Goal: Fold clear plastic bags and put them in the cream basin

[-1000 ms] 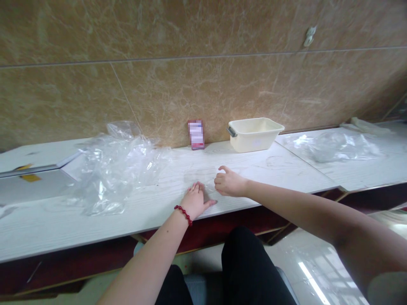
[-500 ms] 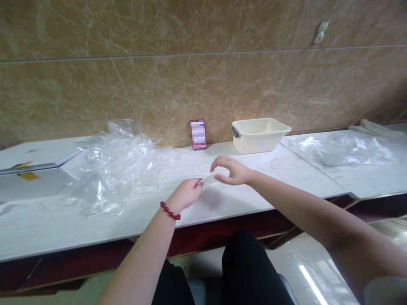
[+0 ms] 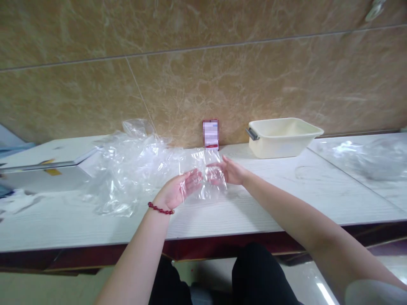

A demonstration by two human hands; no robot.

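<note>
A clear plastic bag [image 3: 202, 161] stands between my hands over the white table [image 3: 254, 216]. My left hand [image 3: 178, 188], with a red bead bracelet [image 3: 160, 208] at the wrist, is open, palm turned up, and its fingers show through the bag's left side. From the right, my right hand [image 3: 230, 170] reaches to the bag with thumb raised and fingers stretched out, seen through the film. Whether the fingers lie inside the bag or behind it I cannot tell. A heap of clear plastic bags [image 3: 127, 173] lies just left of my left hand.
A phone-like device [image 3: 210, 134] leans on the marble wall [image 3: 178, 93]. Right of it stands a cream plastic bin [image 3: 280, 146] with a grey handle. More clear plastic [image 3: 375, 159] lies far right. A white box [image 3: 51, 180] sits at the left.
Both hands have spread apart from a pinched strip of film, and the bag now shows as a broad clear sheet between them. The view has shifted slightly left.
</note>
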